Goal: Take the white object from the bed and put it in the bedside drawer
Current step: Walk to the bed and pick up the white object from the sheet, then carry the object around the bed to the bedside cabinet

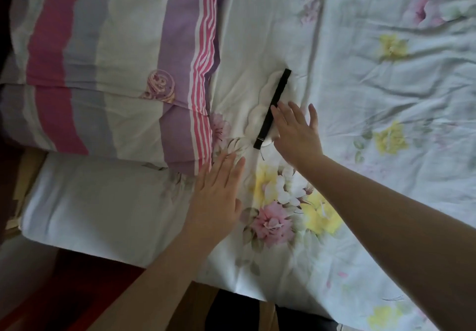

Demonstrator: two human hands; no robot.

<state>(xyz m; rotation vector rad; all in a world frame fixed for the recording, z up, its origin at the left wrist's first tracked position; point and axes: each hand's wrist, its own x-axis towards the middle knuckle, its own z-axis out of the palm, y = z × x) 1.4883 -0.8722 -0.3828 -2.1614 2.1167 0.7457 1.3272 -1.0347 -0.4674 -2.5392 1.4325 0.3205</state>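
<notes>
Head view: I see the white object (260, 114), black strap (271, 109) across it, lying on the floral bed sheet (386, 150) beside the striped pillow (116, 60). Right hand (296, 132), fingers spread, apparently touches it; left hand (219, 196) rests flat and empty.

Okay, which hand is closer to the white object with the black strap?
Right. The right hand is spread against the white object, fingertips at its black strap. The left hand lies flat on the sheet, short of it.

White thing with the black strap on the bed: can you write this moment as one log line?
right hand: open, at white scalloped object with black strap | left hand: open, flat
</notes>
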